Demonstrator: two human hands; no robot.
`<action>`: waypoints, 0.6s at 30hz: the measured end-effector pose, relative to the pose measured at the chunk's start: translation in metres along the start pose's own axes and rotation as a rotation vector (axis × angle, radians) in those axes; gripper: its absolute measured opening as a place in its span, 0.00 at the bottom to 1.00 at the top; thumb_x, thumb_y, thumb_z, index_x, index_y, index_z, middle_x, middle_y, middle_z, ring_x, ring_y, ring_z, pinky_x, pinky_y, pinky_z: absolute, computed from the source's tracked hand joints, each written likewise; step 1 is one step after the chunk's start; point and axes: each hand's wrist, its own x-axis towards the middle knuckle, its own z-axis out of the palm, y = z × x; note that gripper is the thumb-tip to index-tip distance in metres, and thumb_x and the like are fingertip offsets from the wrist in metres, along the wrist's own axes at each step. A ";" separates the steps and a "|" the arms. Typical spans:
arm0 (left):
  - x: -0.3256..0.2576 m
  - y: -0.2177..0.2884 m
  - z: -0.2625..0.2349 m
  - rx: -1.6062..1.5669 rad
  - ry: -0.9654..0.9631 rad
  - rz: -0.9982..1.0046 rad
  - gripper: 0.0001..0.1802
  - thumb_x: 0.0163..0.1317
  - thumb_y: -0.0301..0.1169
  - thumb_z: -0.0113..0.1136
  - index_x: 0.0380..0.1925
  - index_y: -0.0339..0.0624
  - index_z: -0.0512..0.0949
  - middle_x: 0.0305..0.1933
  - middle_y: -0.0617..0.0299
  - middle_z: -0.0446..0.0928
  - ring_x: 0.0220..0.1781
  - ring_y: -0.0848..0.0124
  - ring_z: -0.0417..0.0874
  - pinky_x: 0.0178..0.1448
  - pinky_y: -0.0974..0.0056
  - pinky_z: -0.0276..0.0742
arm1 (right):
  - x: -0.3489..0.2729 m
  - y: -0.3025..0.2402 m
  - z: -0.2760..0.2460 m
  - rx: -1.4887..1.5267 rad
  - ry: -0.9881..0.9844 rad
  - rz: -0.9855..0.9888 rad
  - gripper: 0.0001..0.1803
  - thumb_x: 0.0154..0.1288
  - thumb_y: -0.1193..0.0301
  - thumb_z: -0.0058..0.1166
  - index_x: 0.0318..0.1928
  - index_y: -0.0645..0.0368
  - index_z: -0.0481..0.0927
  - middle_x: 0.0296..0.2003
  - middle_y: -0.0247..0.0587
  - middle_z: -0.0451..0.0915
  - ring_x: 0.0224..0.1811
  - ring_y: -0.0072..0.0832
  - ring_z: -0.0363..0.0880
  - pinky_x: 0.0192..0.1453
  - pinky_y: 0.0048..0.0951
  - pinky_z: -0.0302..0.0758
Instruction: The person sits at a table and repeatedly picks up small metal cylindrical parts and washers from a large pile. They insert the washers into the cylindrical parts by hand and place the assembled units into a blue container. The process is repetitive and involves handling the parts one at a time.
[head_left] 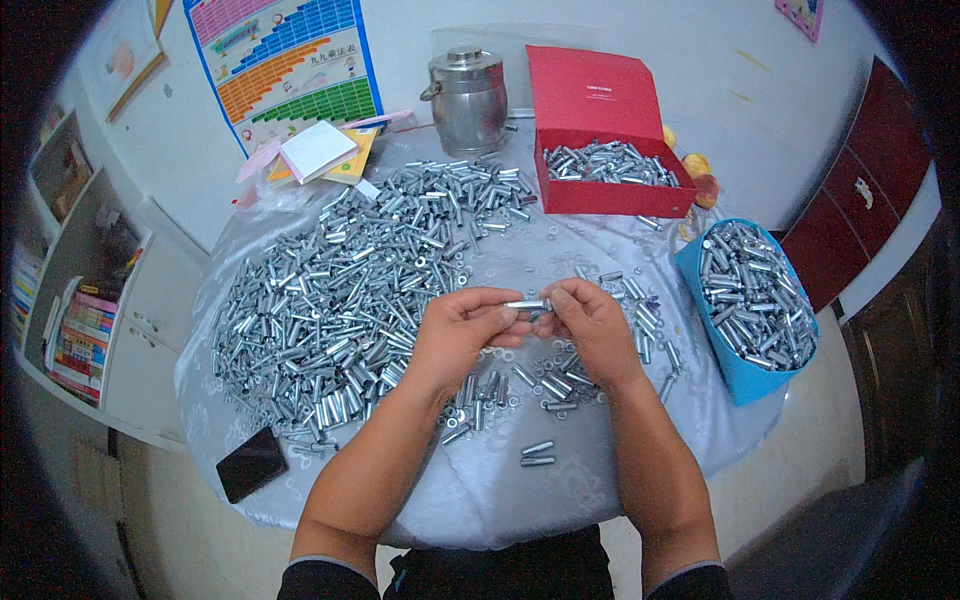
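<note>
While two short silver metal cylinders [538, 461] lie near on the white-clothed table [470, 505], the left hand [460, 338] and right hand [594, 328] pinch a slim, shiny metal cylinder [526, 304] over the middle; silvery metal pieces [325, 300] heap left, a sky-blue bin [735, 375] stands right, an open red box [612, 201] far right.

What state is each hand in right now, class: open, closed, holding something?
Left hand: closed, pinching one end of a metal piece.
Right hand: closed, holding the metal piece's other end.

Lidded steel pot [469, 105], wall chart [285, 60]
</note>
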 end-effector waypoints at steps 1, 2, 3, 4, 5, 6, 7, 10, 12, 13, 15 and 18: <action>0.000 0.001 0.003 0.006 0.009 0.014 0.14 0.64 0.24 0.57 0.49 0.28 0.77 0.40 0.50 0.83 0.38 0.65 0.87 0.43 0.67 0.85 | 0.000 -0.001 -0.001 0.070 -0.012 -0.023 0.10 0.69 0.68 0.55 0.38 0.64 0.79 0.29 0.36 0.81 0.31 0.20 0.78 0.38 0.22 0.74; 0.000 0.000 0.006 0.003 0.001 0.019 0.14 0.64 0.24 0.57 0.49 0.28 0.77 0.40 0.50 0.83 0.38 0.65 0.87 0.43 0.66 0.85 | -0.002 -0.001 -0.003 0.046 0.004 -0.051 0.10 0.69 0.68 0.55 0.38 0.64 0.79 0.29 0.35 0.81 0.31 0.20 0.78 0.38 0.22 0.74; 0.000 -0.003 0.006 -0.001 -0.009 0.024 0.15 0.64 0.24 0.57 0.49 0.28 0.77 0.40 0.50 0.83 0.38 0.65 0.87 0.43 0.66 0.85 | -0.004 -0.001 -0.004 0.022 0.022 -0.079 0.10 0.68 0.68 0.56 0.39 0.64 0.79 0.29 0.35 0.81 0.31 0.20 0.78 0.38 0.22 0.74; 0.000 -0.006 0.008 0.000 -0.022 0.027 0.15 0.64 0.24 0.56 0.49 0.28 0.77 0.40 0.50 0.83 0.38 0.65 0.86 0.43 0.66 0.85 | -0.005 0.002 -0.006 0.000 0.044 -0.108 0.10 0.68 0.68 0.56 0.39 0.63 0.79 0.29 0.35 0.81 0.31 0.20 0.78 0.38 0.23 0.75; -0.002 -0.003 0.011 -0.049 -0.042 0.009 0.16 0.65 0.26 0.57 0.50 0.28 0.76 0.40 0.50 0.83 0.38 0.65 0.87 0.43 0.66 0.85 | -0.005 0.003 -0.010 0.016 0.031 -0.133 0.09 0.68 0.70 0.56 0.40 0.64 0.79 0.30 0.35 0.80 0.32 0.20 0.78 0.39 0.22 0.74; -0.004 -0.002 0.010 -0.046 -0.023 -0.012 0.16 0.65 0.26 0.57 0.50 0.29 0.76 0.40 0.50 0.83 0.38 0.65 0.87 0.42 0.66 0.85 | -0.009 -0.001 -0.011 0.024 0.024 -0.157 0.08 0.68 0.71 0.56 0.40 0.64 0.79 0.30 0.35 0.80 0.33 0.19 0.78 0.39 0.22 0.74; -0.005 -0.002 0.008 -0.042 -0.001 -0.034 0.16 0.65 0.27 0.57 0.50 0.29 0.76 0.39 0.50 0.83 0.37 0.65 0.87 0.42 0.66 0.85 | -0.012 -0.004 -0.011 0.033 0.014 -0.178 0.08 0.68 0.71 0.56 0.40 0.64 0.79 0.31 0.35 0.80 0.33 0.19 0.78 0.39 0.22 0.74; -0.002 -0.001 0.022 -0.036 -0.033 -0.034 0.15 0.65 0.28 0.58 0.48 0.29 0.77 0.38 0.50 0.83 0.36 0.65 0.87 0.40 0.66 0.85 | -0.027 -0.011 -0.023 -0.026 0.053 -0.207 0.06 0.67 0.74 0.55 0.41 0.65 0.79 0.32 0.36 0.81 0.34 0.20 0.78 0.41 0.23 0.75; 0.001 0.001 0.040 0.000 -0.090 -0.020 0.14 0.65 0.28 0.58 0.46 0.29 0.78 0.38 0.50 0.83 0.35 0.66 0.87 0.39 0.66 0.85 | -0.040 -0.017 -0.035 -0.017 0.098 -0.224 0.06 0.67 0.76 0.55 0.41 0.65 0.79 0.33 0.38 0.81 0.35 0.22 0.79 0.43 0.24 0.76; 0.003 0.004 0.049 0.037 -0.118 -0.017 0.13 0.65 0.28 0.58 0.46 0.29 0.79 0.37 0.50 0.83 0.34 0.66 0.86 0.39 0.66 0.85 | -0.046 -0.021 -0.041 -0.077 0.160 -0.187 0.05 0.68 0.75 0.54 0.40 0.65 0.79 0.33 0.39 0.82 0.34 0.22 0.79 0.42 0.24 0.76; 0.007 0.005 0.070 0.069 -0.160 -0.025 0.13 0.65 0.27 0.58 0.44 0.28 0.79 0.37 0.50 0.83 0.34 0.66 0.86 0.39 0.66 0.85 | -0.059 -0.025 -0.056 -0.115 0.237 -0.183 0.06 0.68 0.75 0.55 0.40 0.65 0.79 0.31 0.36 0.81 0.33 0.20 0.78 0.40 0.23 0.75; 0.016 0.002 0.103 0.090 -0.236 -0.024 0.13 0.64 0.26 0.58 0.45 0.27 0.79 0.37 0.50 0.83 0.35 0.66 0.86 0.40 0.65 0.85 | -0.076 -0.036 -0.076 -0.147 0.346 -0.195 0.07 0.66 0.75 0.57 0.42 0.65 0.79 0.30 0.34 0.80 0.32 0.20 0.78 0.39 0.22 0.75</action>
